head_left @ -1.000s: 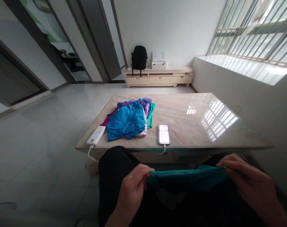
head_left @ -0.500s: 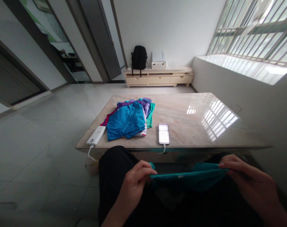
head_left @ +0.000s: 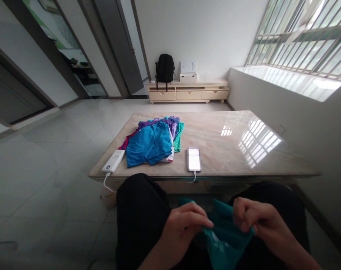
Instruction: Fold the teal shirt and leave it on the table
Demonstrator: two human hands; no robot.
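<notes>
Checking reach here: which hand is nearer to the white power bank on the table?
Left. The left hand sits below and right of the power bank; the right hand is farther right.

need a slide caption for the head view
Both hands, left hand and right hand, pinch a teal garment over the lap.

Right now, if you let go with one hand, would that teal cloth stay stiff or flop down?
Probably flop: the teal cloth already sags and bunches between the left hand and right hand. It looks thin, so likely light.
</notes>
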